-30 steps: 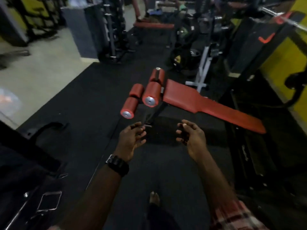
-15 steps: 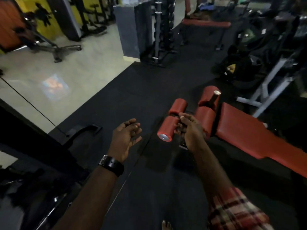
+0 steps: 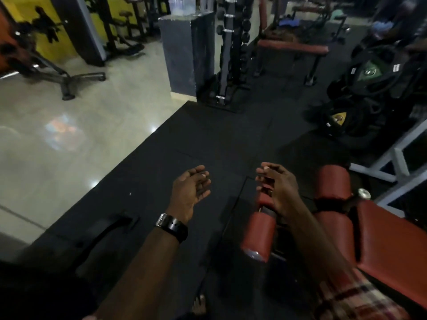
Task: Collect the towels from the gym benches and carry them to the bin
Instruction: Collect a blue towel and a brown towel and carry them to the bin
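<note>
Right hand hangs loose above cylindrical padded roller (red, smooth).

The near floor mat is matt black rubber. The left floor tiles are glossy and mirror the light. On the right, the red rollers and red seat pad look like smooth, faintly shiny vinyl, and the end cap is bright metal. The watch strap is glossy black and the sleeve is checked cloth.

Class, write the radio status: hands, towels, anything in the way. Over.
Left hand open, empty. Right hand open, empty, near rollers. No towel held; blue cloth beyond far bench, maybe one. Red bench close on right.
</note>
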Tool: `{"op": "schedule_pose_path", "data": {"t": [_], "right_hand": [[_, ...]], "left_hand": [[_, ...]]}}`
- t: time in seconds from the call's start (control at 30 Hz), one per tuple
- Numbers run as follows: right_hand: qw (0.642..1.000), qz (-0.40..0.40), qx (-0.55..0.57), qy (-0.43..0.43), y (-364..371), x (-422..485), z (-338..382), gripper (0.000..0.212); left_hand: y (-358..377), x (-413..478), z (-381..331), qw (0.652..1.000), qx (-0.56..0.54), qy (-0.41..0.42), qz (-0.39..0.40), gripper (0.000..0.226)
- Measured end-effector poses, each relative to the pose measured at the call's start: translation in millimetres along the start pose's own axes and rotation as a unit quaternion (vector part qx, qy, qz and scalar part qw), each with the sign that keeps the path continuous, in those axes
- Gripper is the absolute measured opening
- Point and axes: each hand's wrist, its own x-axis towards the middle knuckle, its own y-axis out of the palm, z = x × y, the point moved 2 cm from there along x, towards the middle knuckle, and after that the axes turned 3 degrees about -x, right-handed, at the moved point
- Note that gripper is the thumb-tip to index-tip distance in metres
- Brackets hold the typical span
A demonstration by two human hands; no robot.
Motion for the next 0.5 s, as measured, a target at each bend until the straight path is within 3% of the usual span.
{"op": "schedule_pose_path", "data": {"t": [0.3, 0.43, 0.5], "right_hand": [[0.998, -0.062, 0.016, -0.019, 36.3, 189.8, 37.6, 0.016], [0.996, -0.084, 0.038, -0.011, 38.2, 246.6, 43.0, 0.016], [0.993, -0.106, 0.055, -0.007, 36.4, 330.7, 65.2, 0.016]], "left_hand": [[59.7, 218.6, -58.8, 0.997, 0.040, -0.037, 0.050, 0.022], [77.4, 275.4, -68.4, 0.997, 0.056, -0.030, 0.051, 0.020], [122.5, 356.7, -84.5, 0.995, 0.068, -0.032, 0.067, 0.021]]}}
